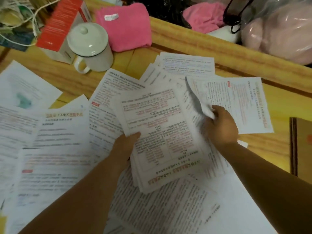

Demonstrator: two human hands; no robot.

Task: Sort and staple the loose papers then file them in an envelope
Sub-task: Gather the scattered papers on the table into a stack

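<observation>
Left hand (125,146) grips the near-left edge of a stack (162,141) of printed sheets, thumb on top, holding it tilted above the table (278,149). Right hand (221,125) pinches a blurred, curling sheet (199,107) at the stack's right edge, fingers curled round the paper.

Writing: the top page of the stack is upside-down from this side; its heading, near the viewer, includes "1-6" among Chinese characters, with red and orange highlights. A loose page (64,125) to the left carries a similar heading with "1-6", right way up. The remaining body text is too small or blurred to read.

Spread: loose papers (42,166) cover the near and left table, overlapping one another and running off the near and left edges. More pages (185,63) lie far of the stack, and one rotated page (239,102) lies under the right hand.

Edges and room: bare wood shows right of the rotated page, up to a brown envelope (302,146) at the right edge. A raised wooden rim (219,48) bounds the far side. Far left stand a lidded white mug (91,48), a red-and-white box (62,26) touching it, and a pink cloth (125,26) bearing a small white label, illegible. Beyond the rim sits a clear bag (278,31) of pink material.
</observation>
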